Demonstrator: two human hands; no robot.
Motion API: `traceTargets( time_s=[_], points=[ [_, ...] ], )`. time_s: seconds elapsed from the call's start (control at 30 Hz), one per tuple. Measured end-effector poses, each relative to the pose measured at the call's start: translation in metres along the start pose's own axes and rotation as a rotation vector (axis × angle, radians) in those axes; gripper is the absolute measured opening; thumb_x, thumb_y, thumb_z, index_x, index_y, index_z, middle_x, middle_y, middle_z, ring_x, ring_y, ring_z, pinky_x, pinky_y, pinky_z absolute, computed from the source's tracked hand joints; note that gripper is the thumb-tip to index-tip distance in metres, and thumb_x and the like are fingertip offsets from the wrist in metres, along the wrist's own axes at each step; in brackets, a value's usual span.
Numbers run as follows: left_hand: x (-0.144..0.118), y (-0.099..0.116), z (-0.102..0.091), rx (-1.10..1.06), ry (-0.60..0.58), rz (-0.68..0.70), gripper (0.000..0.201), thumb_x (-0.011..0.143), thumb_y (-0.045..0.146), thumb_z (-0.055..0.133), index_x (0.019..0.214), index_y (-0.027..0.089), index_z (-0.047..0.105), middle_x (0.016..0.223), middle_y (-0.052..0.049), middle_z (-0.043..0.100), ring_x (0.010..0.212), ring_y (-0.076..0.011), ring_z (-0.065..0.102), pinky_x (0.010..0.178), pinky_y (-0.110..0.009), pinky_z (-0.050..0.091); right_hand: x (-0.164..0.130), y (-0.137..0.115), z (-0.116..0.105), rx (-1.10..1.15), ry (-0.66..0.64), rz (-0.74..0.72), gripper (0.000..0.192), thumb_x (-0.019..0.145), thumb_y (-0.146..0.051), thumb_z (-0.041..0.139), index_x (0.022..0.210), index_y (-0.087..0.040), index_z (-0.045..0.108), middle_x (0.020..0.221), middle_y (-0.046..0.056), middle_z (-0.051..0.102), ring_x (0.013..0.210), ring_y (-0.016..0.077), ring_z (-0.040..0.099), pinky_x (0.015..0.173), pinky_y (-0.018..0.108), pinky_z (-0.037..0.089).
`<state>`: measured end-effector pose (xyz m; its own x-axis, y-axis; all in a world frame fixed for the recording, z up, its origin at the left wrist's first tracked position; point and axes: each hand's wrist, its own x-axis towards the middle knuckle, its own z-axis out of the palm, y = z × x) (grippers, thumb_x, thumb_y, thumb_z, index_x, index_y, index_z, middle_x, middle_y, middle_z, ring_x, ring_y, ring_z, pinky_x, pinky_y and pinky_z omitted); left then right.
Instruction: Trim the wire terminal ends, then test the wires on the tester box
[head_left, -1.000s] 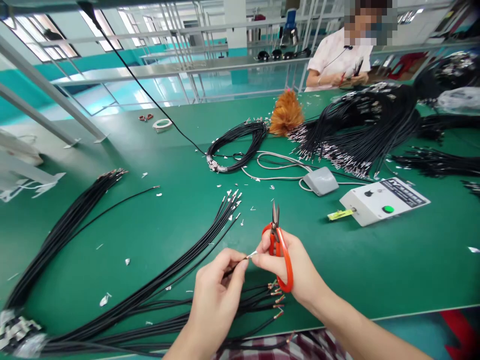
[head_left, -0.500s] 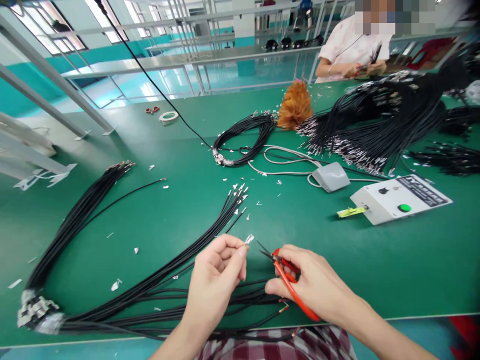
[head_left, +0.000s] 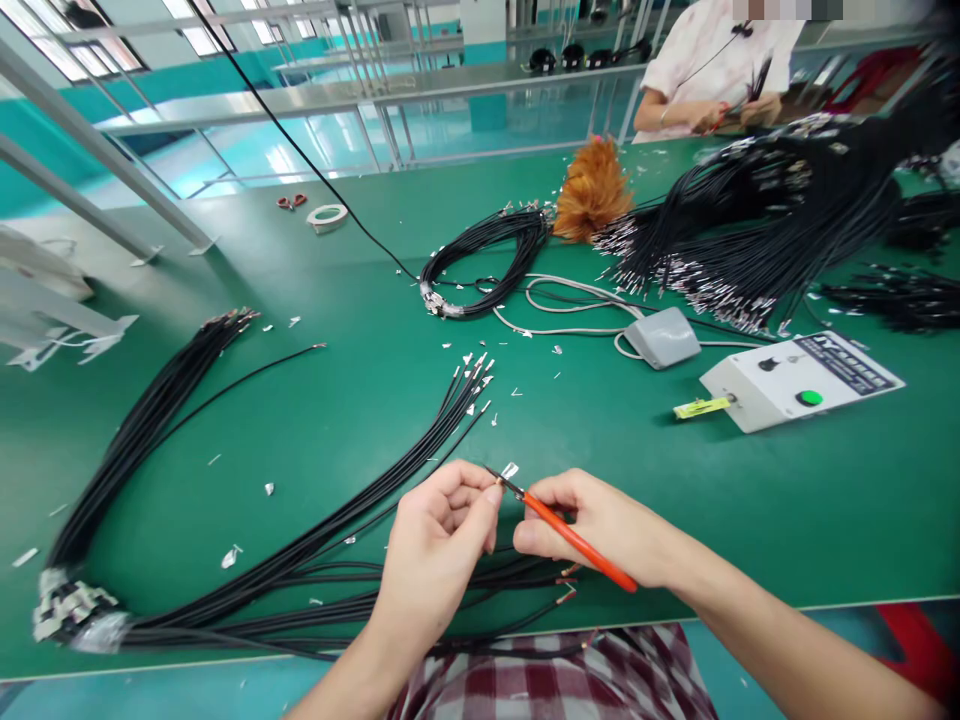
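My left hand [head_left: 442, 535] pinches the end of a thin black wire, and its small silver terminal [head_left: 510, 470] sticks up past my fingertips. My right hand [head_left: 600, 525] grips red-handled scissors [head_left: 570, 538], whose blade tips sit right at that terminal. Under both hands lies a fan of black wires [head_left: 352, 520] with metal terminals on the green table [head_left: 750, 500]; several copper-tipped ends [head_left: 566, 590] lie near the front edge.
Another black wire bundle [head_left: 142, 430] lies at the left. A coil [head_left: 480, 260], a grey pedal [head_left: 661, 337] and a white control box [head_left: 799, 380] sit behind. A big wire heap [head_left: 750, 230] and an orange duster [head_left: 592, 195] lie far right, where another person [head_left: 712, 70] works.
My right hand turned the scissors from upright to pointing left and brought the tips up to the terminal. My left hand lifted the wire end slightly; the view shifted a little.
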<state>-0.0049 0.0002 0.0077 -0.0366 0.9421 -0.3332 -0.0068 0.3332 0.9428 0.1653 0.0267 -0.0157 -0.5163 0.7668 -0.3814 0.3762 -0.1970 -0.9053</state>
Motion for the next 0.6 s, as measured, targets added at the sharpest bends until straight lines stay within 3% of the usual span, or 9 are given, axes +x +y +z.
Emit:
traceTargets(
  time_s=[0.1,0.2,0.37,0.43,0.6],
  points=[
    [-0.001,0.001,0.000,0.007,-0.011,-0.006,0.015,0.074,0.028,0.064,0.071,0.015,0.059,0.048,0.006,0.048,0.042,-0.0056,0.041,0.038,-0.014,0.028,0.001,-0.003,-0.004,0.005,-0.105,0.029,0.043,0.067,-0.054,0.068,0.054,-0.019,0.048,0.051,-0.007,0.032,0.048,0.0078,0.025,0.044,0.022,0.023],
    [-0.001,0.001,-0.001,0.021,-0.016,-0.004,0.014,0.074,0.028,0.065,0.071,0.015,0.059,0.048,0.005,0.048,0.042,-0.0063,0.041,0.038,-0.016,0.028,0.001,-0.004,-0.006,-0.013,-0.126,0.035,0.046,0.067,-0.057,0.066,0.053,-0.019,0.045,0.051,-0.007,0.031,0.049,0.0082,0.024,0.044,0.022,0.022],
    [-0.003,-0.006,0.001,0.146,0.036,0.139,0.010,0.078,0.024,0.062,0.071,0.016,0.061,0.058,0.002,0.056,0.051,-0.0090,0.049,0.045,-0.017,0.037,-0.002,0.000,-0.001,-0.147,0.022,0.025,0.044,0.069,-0.055,0.066,0.056,-0.020,0.043,0.055,-0.006,0.031,0.051,0.0092,0.025,0.042,0.022,0.019],
    [-0.005,-0.009,0.001,0.181,0.067,0.191,0.009,0.079,0.023,0.061,0.072,0.017,0.062,0.061,0.001,0.058,0.053,-0.0096,0.050,0.047,-0.018,0.039,-0.002,0.003,0.002,-0.133,0.024,0.013,0.044,0.071,-0.055,0.065,0.056,-0.020,0.043,0.055,-0.006,0.030,0.051,0.0092,0.024,0.043,0.022,0.020],
    [-0.008,-0.009,-0.004,0.036,0.141,0.156,0.011,0.079,0.028,0.063,0.075,0.017,0.060,0.053,0.004,0.052,0.048,-0.0082,0.044,0.044,-0.016,0.035,-0.001,0.014,0.003,-0.112,0.022,0.037,0.049,0.072,-0.058,0.061,0.053,-0.020,0.038,0.053,-0.006,0.028,0.050,0.0088,0.024,0.043,0.023,0.020]
  ],
)
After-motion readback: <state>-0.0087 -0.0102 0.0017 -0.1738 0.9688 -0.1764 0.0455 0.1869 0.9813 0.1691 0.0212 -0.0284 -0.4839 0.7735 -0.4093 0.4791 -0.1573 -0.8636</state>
